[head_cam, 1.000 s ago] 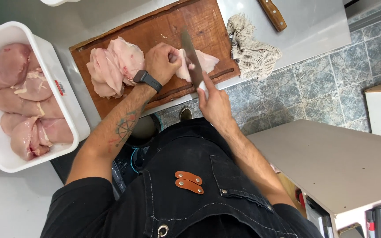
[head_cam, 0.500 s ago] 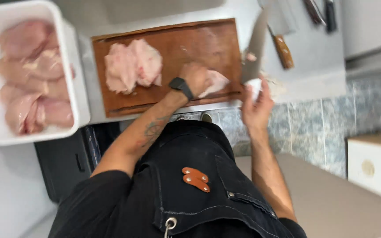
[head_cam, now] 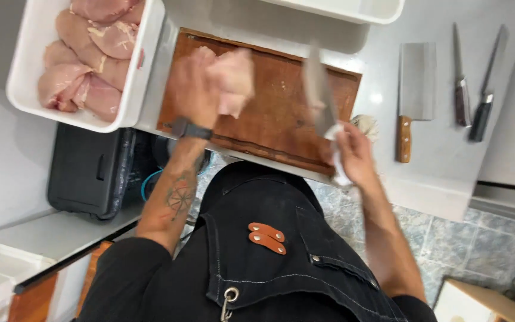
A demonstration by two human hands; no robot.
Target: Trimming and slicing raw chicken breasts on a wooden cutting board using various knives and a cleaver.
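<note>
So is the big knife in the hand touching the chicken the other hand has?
Apart. The head view shows bare cutting board between the knife and the chicken piece.

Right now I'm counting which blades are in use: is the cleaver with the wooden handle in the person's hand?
No, the cleaver lies on the counter untouched, while the right hand grips a different knife.
</note>
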